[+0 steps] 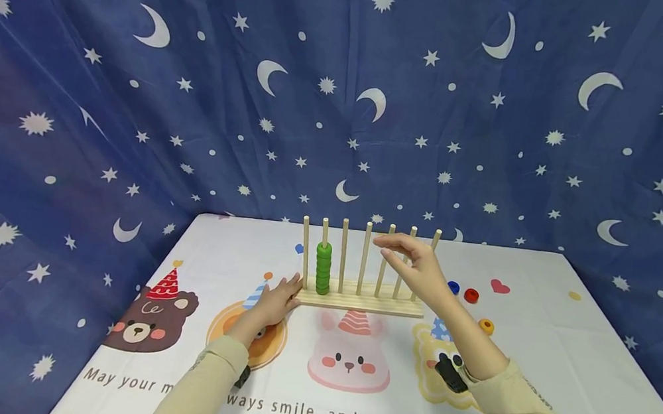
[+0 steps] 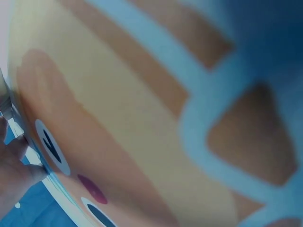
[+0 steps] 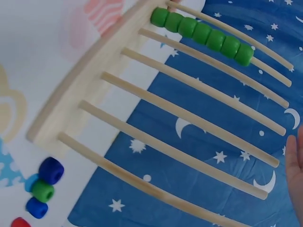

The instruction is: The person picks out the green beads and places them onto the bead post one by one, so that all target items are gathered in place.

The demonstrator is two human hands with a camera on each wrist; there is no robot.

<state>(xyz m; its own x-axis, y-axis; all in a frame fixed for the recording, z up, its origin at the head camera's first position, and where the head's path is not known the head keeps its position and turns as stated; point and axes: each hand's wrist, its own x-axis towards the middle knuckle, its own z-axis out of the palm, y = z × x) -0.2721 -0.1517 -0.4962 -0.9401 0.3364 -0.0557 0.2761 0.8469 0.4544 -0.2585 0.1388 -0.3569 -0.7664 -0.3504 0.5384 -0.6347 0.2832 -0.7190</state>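
A wooden bead rack (image 1: 358, 305) with several upright pegs stands on the table. Green beads (image 1: 323, 269) are stacked on its second peg from the left; the other pegs carry none. My left hand (image 1: 275, 303) touches the left end of the base, its fingers stretched forward. In the left wrist view only part of that hand (image 2: 16, 170) shows at the left edge. My right hand (image 1: 413, 261) is raised in front of the right-hand pegs, thumb and fingers apart with nothing between them. Its fingers (image 3: 294, 165) appear at the right edge of the right wrist view, near the peg tops.
Loose beads lie right of the rack: a blue bead (image 1: 453, 287), a red bead (image 1: 471, 295) and a yellow bead (image 1: 486, 326). A loose green bead (image 3: 43, 191) is among blue ones in the right wrist view. A starry blue curtain (image 1: 341, 101) hangs behind the printed tablecloth (image 1: 537, 307).
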